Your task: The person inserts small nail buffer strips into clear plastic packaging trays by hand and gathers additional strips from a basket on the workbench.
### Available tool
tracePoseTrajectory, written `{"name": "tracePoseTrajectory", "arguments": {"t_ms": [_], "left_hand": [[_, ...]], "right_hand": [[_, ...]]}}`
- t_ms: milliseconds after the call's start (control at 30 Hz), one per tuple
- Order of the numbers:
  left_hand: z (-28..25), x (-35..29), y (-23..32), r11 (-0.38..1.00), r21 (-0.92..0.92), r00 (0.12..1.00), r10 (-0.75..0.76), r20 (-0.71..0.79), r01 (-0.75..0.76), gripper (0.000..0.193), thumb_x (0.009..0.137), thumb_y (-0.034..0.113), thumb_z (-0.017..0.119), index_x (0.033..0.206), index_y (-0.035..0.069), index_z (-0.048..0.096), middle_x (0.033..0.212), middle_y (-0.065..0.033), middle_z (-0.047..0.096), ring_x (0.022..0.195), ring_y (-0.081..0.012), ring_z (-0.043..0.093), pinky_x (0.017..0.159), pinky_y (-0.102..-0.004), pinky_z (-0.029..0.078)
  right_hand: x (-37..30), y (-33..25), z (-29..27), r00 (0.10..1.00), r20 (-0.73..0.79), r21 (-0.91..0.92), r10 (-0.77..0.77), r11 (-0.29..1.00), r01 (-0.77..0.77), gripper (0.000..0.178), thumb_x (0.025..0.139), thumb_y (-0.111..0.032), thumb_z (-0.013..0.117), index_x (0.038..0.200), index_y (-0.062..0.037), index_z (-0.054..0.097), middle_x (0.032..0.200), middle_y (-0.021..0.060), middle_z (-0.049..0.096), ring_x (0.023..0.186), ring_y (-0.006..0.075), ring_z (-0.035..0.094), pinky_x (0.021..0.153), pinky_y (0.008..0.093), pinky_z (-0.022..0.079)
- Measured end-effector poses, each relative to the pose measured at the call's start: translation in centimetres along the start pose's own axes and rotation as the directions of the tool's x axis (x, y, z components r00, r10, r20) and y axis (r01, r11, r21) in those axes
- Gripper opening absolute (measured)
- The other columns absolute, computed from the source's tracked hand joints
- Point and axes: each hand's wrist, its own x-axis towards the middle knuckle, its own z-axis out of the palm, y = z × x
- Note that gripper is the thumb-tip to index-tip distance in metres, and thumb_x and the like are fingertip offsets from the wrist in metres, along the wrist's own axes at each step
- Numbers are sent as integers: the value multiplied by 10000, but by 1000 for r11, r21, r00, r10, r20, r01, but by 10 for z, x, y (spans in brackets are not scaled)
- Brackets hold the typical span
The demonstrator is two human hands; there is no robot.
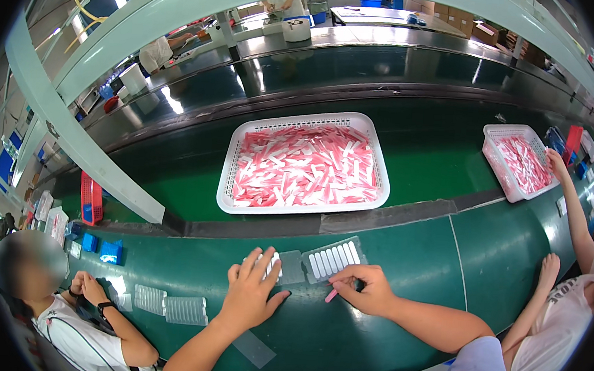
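Note:
My left hand (252, 291) lies with its fingers spread over one part of a clear plastic blister tray (293, 268); white strips show between the fingers. The right part of the tray holds a row of several white strips (334, 259) side by side. At its near edge, my right hand (367, 291) pinches a small pink strip (331, 296), with its lower end sticking out below the fingers. Beyond both hands stands a white plastic basket (383, 191) full of loose pink and white strips (305, 165).
Clear empty trays (185, 310) lie left of my hands. Nearer me is a flat clear sheet (254, 348). Blue packets (111, 252) and a red basket (90, 200) are further left. A second white basket (512, 192) stands right, where a co-worker's hand (555, 164) reaches in. A metal post (99, 151) slants at left.

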Motion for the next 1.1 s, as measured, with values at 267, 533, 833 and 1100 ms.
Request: {"name": "tracePoseTrajectory", "arguments": {"t_ms": [267, 533, 833, 1100], "left_hand": [[-16, -7, 9, 985, -169, 998, -34, -58, 24, 646, 888, 305, 794, 1436, 41, 576, 1599, -219, 411, 1455, -436, 394, 1141, -538, 303], [-1, -37, 64, 945, -207, 952, 282, 117, -255, 789, 946, 467, 720, 1559, 59, 437, 1616, -214, 400, 1503, -450, 354, 1176, -564, 336], [2, -39, 50, 923, -162, 903, 377, 206, -348, 643, 961, 497, 681, 1455, 100, 575, 1591, -152, 457, 1506, -331, 370, 1147, -577, 328], [-23, -16, 42, 528, -842, 994, -70, 80, 105, 398, 896, 209, 798, 1247, 69, 674, 1132, -114, 704, 1089, -312, 666, 944, -397, 502]], "right_hand": [[0, 1, 1, 995, -29, -5, -93, 996, 93, 103, 940, 5, 731, 1038, -6, 763, 807, 57, 767, 618, 47, 584, 584, 241, 471], [2, -10, -1, 984, 40, -60, -172, 983, 174, 132, 925, 9, 742, 1048, -20, 782, 855, 83, 773, 651, 85, 615, 611, 257, 492], [14, -46, -22, 951, -139, -34, -276, 961, 274, 141, 931, 25, 722, 1064, 20, 768, 854, 109, 757, 718, 108, 668, 658, 254, 517], [5, -71, 4, 951, 147, -136, -272, 947, 292, 160, 914, -10, 750, 1066, -27, 797, 888, 94, 771, 719, 171, 679, 665, 297, 551]]}}
